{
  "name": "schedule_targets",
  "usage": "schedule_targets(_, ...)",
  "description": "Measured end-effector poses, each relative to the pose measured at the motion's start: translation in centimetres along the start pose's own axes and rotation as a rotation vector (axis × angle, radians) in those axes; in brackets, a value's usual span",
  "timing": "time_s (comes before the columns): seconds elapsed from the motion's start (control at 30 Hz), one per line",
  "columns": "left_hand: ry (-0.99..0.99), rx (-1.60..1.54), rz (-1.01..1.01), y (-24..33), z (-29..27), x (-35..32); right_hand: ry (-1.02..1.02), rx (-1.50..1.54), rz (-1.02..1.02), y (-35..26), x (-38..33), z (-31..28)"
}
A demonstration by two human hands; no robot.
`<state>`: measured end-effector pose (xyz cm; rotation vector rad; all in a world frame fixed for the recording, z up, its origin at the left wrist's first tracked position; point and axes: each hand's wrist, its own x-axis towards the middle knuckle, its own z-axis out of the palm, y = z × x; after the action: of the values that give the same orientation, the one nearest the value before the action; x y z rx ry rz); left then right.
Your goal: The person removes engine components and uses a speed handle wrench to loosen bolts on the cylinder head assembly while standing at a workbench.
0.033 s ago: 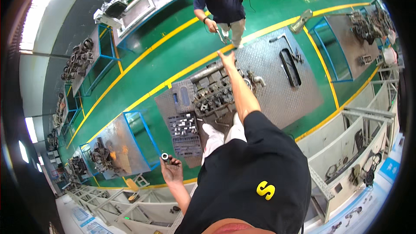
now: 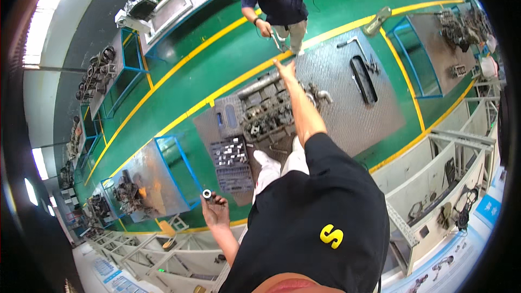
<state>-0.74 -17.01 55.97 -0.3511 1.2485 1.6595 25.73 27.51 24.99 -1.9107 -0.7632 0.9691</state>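
Little has moved since the earlier frame: only slight shifts show in the head view, with the socket (image 2: 207, 193) pinched at the fingertips of the raised left hand (image 2: 218, 214). Nothing shows in the right hand (image 2: 286, 70), whose fingers spread wide over the engine's far side, near a co-worker's hand (image 2: 264, 28) gripping a metal tool (image 2: 280, 45). A fingertip hold on smooth metal could let the socket slip and roll away on the green floor (image 2: 184, 95). A mistimed grasp between people might drop the tool onto the engine cylinder head (image 2: 265, 116); overreaching could upset balance beside the dark socket case (image 2: 233, 178).
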Motion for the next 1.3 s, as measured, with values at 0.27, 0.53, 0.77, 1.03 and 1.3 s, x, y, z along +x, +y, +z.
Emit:
schedule_targets(0.27, 0.069, 0.124, -0.075, -1.3, 0.8, 0.3, -0.278, -0.145, 0.032, 5.6, 0.7, -3.1)
schedule_targets(0.53, -0.025, 0.183, -0.081, -2.3, 5.0, 0.9, -0.325, -0.121, -0.259, 5.2, -2.3, -2.6)
schedule_targets(0.77, -0.143, 0.248, -0.109, -2.8, 8.0, 3.0, 0.012, 0.448, 0.062, -0.8, -7.7, -6.4)
schedule_targets(1.03, -0.089, 0.359, 0.054, -5.5, 9.0, 10.5, -0.511, 0.321, -0.180, -11.3, -21.7, -22.1)
schedule_targets(1.3, -0.146, 0.030, -0.210, -6.7, 11.7, 18.6, -0.920, 0.371, -0.339, -16.6, -31.2, -25.7)
